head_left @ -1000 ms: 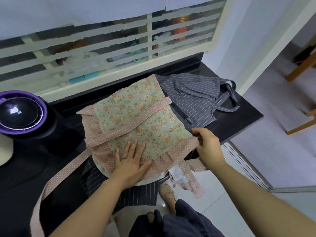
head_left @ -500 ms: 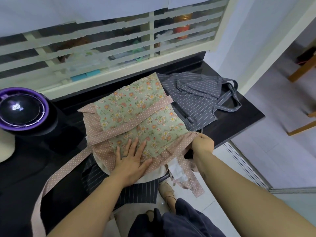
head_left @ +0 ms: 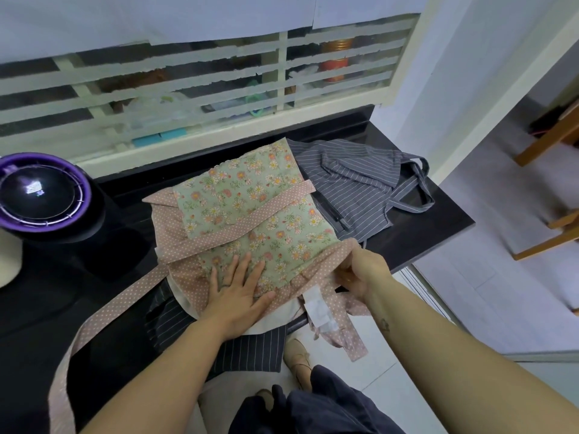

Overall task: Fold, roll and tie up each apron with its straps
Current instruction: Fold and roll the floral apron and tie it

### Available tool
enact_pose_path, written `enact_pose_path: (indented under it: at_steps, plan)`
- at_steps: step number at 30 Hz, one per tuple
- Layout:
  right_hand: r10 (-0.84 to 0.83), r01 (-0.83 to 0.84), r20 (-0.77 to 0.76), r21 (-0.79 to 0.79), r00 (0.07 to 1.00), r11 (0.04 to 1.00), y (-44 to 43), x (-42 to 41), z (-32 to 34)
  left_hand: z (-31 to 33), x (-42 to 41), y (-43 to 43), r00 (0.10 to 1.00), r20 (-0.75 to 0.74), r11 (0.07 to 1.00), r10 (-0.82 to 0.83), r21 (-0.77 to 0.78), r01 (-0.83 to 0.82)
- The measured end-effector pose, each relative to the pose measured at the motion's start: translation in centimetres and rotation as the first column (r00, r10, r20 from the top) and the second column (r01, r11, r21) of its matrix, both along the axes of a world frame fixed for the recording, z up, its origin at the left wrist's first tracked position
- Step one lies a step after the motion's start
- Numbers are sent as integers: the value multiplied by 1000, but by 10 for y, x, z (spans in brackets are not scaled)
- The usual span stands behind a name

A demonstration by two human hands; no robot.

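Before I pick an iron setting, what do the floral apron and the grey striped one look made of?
Floral apron: thin matte woven cloth, probably cotton; folds flat with soft creases. Grey striped apron: similar matte weave, crumpled. Fibre unconfirmed.

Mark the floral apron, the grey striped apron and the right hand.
floral apron point(head_left: 244, 183): head view, green floral panel.
grey striped apron point(head_left: 354, 183): head view, striped body.
right hand point(head_left: 363, 274): head view, back of hand.

You get even, soft daylight, no hard shadows; glossy black surface point(head_left: 407, 145) shows faint sheen; wide-angle bending at frame edges; focus acceptable.
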State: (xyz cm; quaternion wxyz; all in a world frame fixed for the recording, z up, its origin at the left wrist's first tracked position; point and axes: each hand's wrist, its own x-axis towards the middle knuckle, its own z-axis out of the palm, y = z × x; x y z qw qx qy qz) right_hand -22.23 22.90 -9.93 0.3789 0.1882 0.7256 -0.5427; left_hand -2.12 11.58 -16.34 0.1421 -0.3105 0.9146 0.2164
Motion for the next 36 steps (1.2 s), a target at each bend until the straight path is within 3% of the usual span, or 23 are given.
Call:
enact_pose_path:
  at_steps: [3,5,7,9,13,20,24,29,33,35,36]
  plan:
    - [293,-253,-192,205,937,945,17,-1,-8,0,0,0,1000,15,1000,-17,-9,17]
    - [459,-352,-322,339,828,873,27,-4,-8,1,-1,-1,999,29,1000,-22,-19,22]
    - [514,-346,-418,414,749,842,33,-5,-11,1,0,-1,999,29,999,-26,-22,27]
    - [454,-274,-438,414,776,868,34,-7,-17,0,0,0,999,23,999,-28,-20,28]
    - [339,-222,-269,384,902,896,25,-6,-29,1,-1,1,999,32,999,-22,-36,23]
    - [476,-347,-219,445,852,826,21,-10,-30,0,0,1,999,42,997,-25,-70,28]
    - [502,-426,-130,378,855,822,25,-21,-21,1,-1,1,999,31,999,-22,-49,24]
    - [725,-719,108,289,680,632,40,-55,-2,-2,0,0,999,16,999,-30,-44,31]
    - [842,-802,175,449,511,394,40,-49,6,-2,0,0,999,31,998,-27,-48,28]
    - [861,-888,314,365,400,279,40,-37,11,-1,-1,0,999,43,998,-21,-55,23]
    - [875,-915,314,290,368,280,40,-32,12,-1,-1,0,999,47,998,-15,-56,17]
